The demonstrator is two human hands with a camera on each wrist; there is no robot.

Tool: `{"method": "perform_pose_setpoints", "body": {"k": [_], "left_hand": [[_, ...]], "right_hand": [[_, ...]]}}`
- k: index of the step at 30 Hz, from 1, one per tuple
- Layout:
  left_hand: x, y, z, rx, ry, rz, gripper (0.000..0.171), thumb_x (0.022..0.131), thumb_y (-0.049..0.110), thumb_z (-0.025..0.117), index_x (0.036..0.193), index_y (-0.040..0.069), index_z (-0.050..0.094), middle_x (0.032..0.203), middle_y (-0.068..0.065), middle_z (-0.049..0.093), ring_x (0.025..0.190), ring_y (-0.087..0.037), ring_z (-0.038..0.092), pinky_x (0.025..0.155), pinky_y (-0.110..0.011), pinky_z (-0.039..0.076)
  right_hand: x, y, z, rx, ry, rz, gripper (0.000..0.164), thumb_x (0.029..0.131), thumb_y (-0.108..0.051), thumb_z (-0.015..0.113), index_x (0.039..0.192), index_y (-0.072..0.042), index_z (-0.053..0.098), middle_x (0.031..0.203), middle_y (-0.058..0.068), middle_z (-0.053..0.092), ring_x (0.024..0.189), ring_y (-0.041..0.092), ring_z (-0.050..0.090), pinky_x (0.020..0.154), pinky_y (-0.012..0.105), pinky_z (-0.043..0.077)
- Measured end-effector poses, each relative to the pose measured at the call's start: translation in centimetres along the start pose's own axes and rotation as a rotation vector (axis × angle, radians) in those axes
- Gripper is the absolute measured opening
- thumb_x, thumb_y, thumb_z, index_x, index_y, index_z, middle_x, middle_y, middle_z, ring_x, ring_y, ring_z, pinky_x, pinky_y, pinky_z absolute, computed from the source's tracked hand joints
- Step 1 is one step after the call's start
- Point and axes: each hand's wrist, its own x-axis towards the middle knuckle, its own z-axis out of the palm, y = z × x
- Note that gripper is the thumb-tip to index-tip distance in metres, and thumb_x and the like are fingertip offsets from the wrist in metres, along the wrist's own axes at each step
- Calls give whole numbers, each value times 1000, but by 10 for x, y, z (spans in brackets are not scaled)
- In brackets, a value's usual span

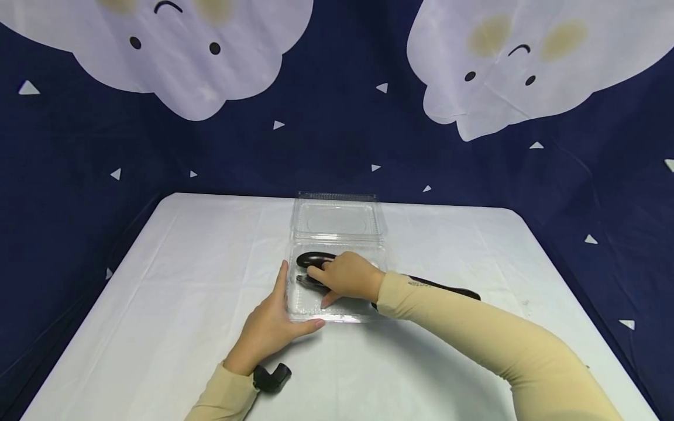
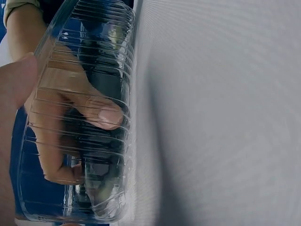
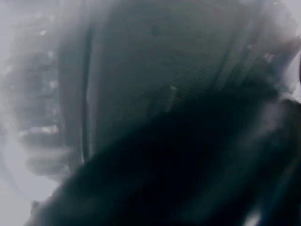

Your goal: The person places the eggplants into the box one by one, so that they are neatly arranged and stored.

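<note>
A clear plastic clamshell box (image 1: 337,317) lies with its lid (image 1: 337,219) folded back. My left hand (image 1: 271,324) braces the box's near left corner, fingers along the left side and thumb at the front edge. My right hand (image 1: 350,278) reaches inside and grips a dark eggplant (image 1: 312,284) with a paler end, thumb on the near side. Another glossy dark eggplant (image 1: 310,259) lies just behind it. Through the box's ridged wall (image 2: 70,132), the left wrist view shows the right thumb (image 2: 109,117) against the dark skin. The right wrist view is blurred and dark.
A thin, dark, curved thing (image 1: 458,290) lies on the white table (image 1: 200,304) beyond my right forearm, which hides part of it. A black wrist mount (image 1: 271,377) sits on my left wrist. Dark blue cloth with clouds (image 1: 337,117) hangs behind the table.
</note>
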Motion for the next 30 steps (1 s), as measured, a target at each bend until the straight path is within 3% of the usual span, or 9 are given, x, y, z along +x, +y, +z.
{"method": "perform_pose_setpoints", "body": {"k": [4,9,16,20,23,30], "left_hand": [[0,2,1,3,-5,4,138,64,72,80,161,20,-3,151,-24,44,122,-38,60,87,-53,52],[0,2,2,2,-11,2,137,65,69,81,161,21,-3,151,-24,44,123,-40,59,89,-54,52],[-1,3,1,-6,-16,-7,136,66,68,81,161,22,-4,153,-22,42,125,-39,57,91,-55,51],[-1,3,0,-8,-11,-12,137,65,67,82,161,21,-3,152,-23,44,124,-38,58,91,-55,51],[-2,3,0,-8,-8,-14,137,64,67,83,161,21,-2,151,-23,44,124,-39,58,91,-55,51],[-1,2,1,15,-7,-16,137,64,68,82,161,21,-3,149,-25,46,121,-41,60,86,-54,53]], "right_hand": [[-1,4,0,35,-27,25,73,72,-81,54,114,-21,47,70,-5,64,50,11,49,49,32,49],[-5,17,-13,208,-69,82,74,70,-77,63,116,-21,47,72,-5,66,55,13,57,55,34,52],[-21,43,-45,437,-76,209,66,80,-70,64,122,-22,50,93,-4,74,72,15,66,71,39,55],[-42,59,-57,488,-54,281,64,84,-72,58,126,-25,49,109,-3,73,83,13,67,79,38,55],[-63,69,-58,516,-34,342,63,85,-72,56,128,-27,49,105,-4,69,86,13,64,79,38,53],[-120,85,-37,544,9,435,58,86,-59,68,132,-26,53,110,-6,65,93,17,60,80,39,50]]}}
